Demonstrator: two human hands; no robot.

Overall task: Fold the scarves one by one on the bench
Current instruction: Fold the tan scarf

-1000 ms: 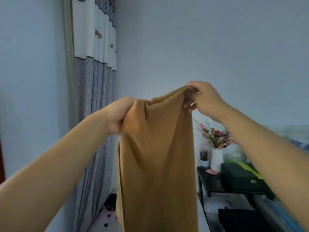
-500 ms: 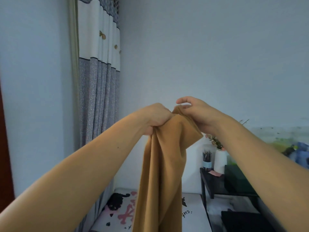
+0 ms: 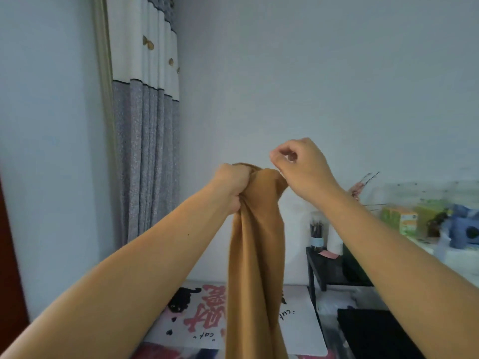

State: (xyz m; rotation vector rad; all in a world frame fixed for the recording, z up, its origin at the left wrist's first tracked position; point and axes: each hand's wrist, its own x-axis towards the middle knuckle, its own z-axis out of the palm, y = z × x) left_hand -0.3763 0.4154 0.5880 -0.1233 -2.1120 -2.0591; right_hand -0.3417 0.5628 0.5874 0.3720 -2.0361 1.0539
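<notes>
The scarf point(image 3: 255, 255) is held up in mid-air, hanging straight down in a narrow doubled drape. Both top corners are now gathered in the left hand point(image 3: 230, 186), which is clenched round the bunched fabric. A second ago the cloth was stretched wide between the two hands; the halves have since been brought together. The right hand point(image 3: 302, 165) is lifted just clear, loosely curled, nothing gripped. One lengthwise fold looks done. No counter is clearly seen below, only a printed mat point(image 3: 204, 322).
</notes>
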